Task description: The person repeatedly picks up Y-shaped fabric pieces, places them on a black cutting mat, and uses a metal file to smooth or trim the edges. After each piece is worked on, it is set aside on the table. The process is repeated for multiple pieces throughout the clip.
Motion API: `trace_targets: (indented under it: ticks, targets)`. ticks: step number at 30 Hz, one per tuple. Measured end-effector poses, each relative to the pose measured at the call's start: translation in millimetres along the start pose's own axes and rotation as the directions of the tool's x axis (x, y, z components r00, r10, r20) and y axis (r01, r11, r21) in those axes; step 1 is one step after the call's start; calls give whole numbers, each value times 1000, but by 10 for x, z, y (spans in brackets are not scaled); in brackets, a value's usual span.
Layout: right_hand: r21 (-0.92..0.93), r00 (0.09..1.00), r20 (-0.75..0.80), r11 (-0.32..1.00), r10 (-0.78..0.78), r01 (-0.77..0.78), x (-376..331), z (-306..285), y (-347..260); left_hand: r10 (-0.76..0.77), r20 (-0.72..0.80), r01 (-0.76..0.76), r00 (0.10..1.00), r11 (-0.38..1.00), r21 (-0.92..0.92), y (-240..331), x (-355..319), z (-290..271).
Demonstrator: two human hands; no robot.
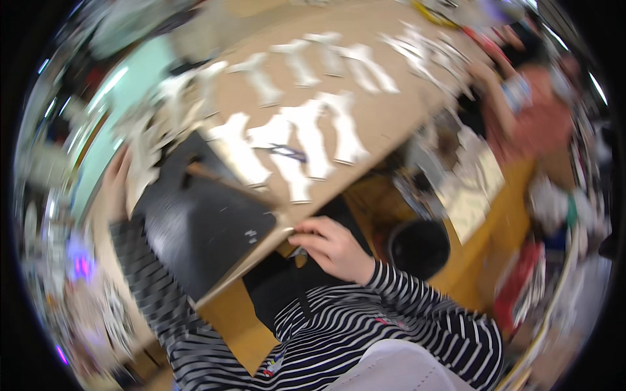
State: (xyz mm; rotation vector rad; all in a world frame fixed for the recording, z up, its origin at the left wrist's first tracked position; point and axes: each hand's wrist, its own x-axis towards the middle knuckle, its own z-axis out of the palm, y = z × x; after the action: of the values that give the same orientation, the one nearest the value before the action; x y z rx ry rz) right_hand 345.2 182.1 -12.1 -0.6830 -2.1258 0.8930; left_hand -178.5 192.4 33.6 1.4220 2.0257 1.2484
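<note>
At the far left, my left hand (pixel 118 182) lies beside a heap of cream-white cut pieces (pixel 145 146), its fingers stretched out and somewhat blurred. My right hand (pixel 336 251) is at the table's near edge with thumb and fingers pressed together. Whatever they pinch is too small and blurred to name. Between my hands a black board (pixel 202 215) lies on the table. A hammer (pixel 228 177) with a wooden handle rests across the board's far part. Beyond it, several white bone-shaped pieces (pixel 313 140) are laid out, with a dark purple-blue looped tool (pixel 287 153) on top of them.
More white pieces (pixel 261 78) lie in a row farther back on the tan table (pixel 391 124). At the right another person in a reddish top (pixel 531 127) works at the table's edge. A black bucket (pixel 418 249) stands below, near a pale yellow sheet (pixel 466 205).
</note>
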Motion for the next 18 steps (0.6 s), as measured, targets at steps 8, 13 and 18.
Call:
trace_targets:
  ticks: [8, 13, 18]
  targets:
    - [-503, 662, -671, 452, 332, -737, -875, -2270, 1414, -262, 223, 218, 939, 954, 205, -16, -774, -146]
    - [-495, 587, -555, 333, 589, -803, -1337, -2636, 1510, -265, 250, 218, 931, 955, 202, 74, -913, -276]
    - [-536, 655, -754, 626, -51, -567, -900, -2334, 978, -249, 278, 221, 928, 967, 128, 328, -884, -149]
